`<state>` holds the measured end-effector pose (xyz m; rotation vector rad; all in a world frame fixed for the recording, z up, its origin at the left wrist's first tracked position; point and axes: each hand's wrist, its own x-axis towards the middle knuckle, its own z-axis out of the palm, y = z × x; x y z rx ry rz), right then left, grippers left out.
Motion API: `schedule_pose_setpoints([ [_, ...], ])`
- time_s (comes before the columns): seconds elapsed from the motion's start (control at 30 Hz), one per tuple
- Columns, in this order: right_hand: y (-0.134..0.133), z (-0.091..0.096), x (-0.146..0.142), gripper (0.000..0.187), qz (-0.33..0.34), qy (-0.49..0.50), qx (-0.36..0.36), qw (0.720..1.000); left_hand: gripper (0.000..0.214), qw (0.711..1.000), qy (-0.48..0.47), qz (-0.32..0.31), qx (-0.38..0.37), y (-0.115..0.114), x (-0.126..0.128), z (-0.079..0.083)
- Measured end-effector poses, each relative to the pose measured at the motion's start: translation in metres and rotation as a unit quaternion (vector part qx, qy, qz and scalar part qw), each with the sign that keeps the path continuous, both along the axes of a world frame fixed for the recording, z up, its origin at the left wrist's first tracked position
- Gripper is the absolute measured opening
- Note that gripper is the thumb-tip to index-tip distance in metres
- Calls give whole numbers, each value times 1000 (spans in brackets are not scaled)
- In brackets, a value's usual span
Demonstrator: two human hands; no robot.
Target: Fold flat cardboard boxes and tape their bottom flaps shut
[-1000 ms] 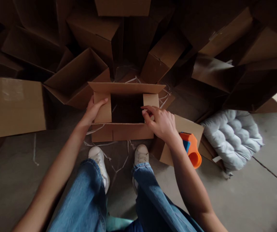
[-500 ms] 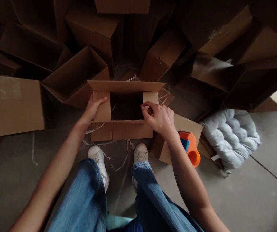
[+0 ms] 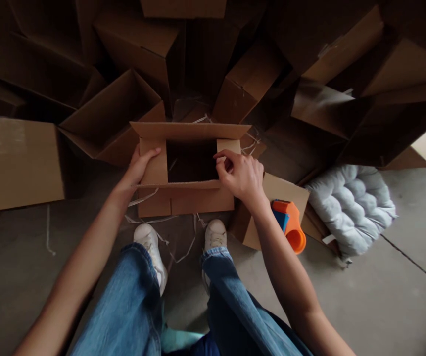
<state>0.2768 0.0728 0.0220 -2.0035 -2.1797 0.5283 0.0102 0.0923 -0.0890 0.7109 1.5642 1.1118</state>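
A small brown cardboard box [image 3: 201,200] stands in front of my feet, its two short end flaps folded inward and a dark gap between them. The long far flap [image 3: 190,130] is raised and leans back. At the box's left end, my left hand [image 3: 137,169] grips the side, thumb on the left end flap [image 3: 154,168] and fingers mostly hidden outside. My right hand [image 3: 243,176] is closed at the right end, curled fingers over the right end flap [image 3: 230,145] and fingertips at its inner edge. My palm hides part of that corner.
An orange tape dispenser [image 3: 293,225] with a blue part lies on cardboard [image 3: 252,232] at the right, near a grey tufted cushion [image 3: 352,207]. Open boxes [image 3: 114,118] crowd the far side, and a large box [image 3: 16,165] stands left. White string [image 3: 183,257] trails around my shoes [image 3: 215,235].
The whole view has shifted slightly. Both hands keep nearly the same places on the box, and its flaps look unchanged.
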Motion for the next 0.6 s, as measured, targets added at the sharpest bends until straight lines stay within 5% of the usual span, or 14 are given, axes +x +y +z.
schedule_pose_setpoints([
  [0.6, 1, -5, -2, 41, -17, -35, 27, 999, 49, 1000, -26, 1, -7, -1, 5, 10],
])
